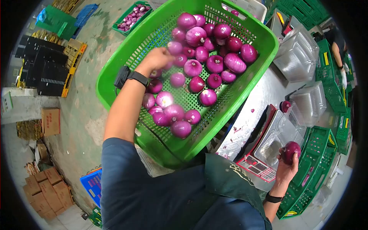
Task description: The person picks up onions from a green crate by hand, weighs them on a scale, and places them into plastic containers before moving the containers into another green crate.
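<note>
Where the green basket [230,109] has its left long edge, the left hand [158,60] reaches over and in, palm down, fingers bent toward the red onions [193,68]; fingertips blurred, so cannot tell whether they grip or only touch; onions lie densest toward the basket's far end, with a smaller group by its near edge; to the right, on the metal worktop [262,92], a scale [255,166] carries a clear tray [268,147]; beside the tray, the right hand [287,168] is closed around a single onion [291,152], fingers spread to its width; a green crate [326,165] lies just beyond.
</note>
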Motion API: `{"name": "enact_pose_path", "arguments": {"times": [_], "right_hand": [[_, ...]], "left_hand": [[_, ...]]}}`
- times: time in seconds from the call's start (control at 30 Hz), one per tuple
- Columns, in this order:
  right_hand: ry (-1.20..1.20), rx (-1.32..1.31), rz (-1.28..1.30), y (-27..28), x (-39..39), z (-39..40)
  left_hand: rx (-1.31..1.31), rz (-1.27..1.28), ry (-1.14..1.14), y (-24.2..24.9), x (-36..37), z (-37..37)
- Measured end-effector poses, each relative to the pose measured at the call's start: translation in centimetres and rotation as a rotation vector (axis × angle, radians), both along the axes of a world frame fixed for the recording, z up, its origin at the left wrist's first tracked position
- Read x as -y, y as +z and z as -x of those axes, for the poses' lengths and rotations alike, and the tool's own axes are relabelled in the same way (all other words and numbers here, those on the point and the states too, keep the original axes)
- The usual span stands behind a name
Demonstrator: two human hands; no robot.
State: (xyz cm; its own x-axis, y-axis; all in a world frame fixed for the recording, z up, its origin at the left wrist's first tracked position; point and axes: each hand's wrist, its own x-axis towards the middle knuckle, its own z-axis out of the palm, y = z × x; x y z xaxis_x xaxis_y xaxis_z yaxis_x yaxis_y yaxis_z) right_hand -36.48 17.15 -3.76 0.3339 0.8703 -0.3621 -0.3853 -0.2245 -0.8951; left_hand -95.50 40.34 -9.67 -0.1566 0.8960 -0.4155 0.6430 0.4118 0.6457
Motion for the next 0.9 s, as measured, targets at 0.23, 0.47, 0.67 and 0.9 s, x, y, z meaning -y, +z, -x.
{"name": "enact_pose_path", "arguments": {"times": [0.23,0.47,0.67,0.9], "right_hand": [[0.037,0.424,0.086,-0.8,1.2,0.5],[0.182,0.990,0.129,-1.9,0.5,1.6],[0.017,0.941,-0.020,-1.1,1.8,-0.9],[0.163,0.043,-0.267,2.3,2.4,-0.2]], "left_hand": [[-0.242,0.065,-0.447,-6.9,3.3,-3.3],[0.070,0.204,-0.222,-7.4,2.6,-4.6],[0.666,-0.134,-0.076,5.6,2.6,-6.5],[0.584,-0.455,-0.570,18.2,13.3,-26.7]]}}
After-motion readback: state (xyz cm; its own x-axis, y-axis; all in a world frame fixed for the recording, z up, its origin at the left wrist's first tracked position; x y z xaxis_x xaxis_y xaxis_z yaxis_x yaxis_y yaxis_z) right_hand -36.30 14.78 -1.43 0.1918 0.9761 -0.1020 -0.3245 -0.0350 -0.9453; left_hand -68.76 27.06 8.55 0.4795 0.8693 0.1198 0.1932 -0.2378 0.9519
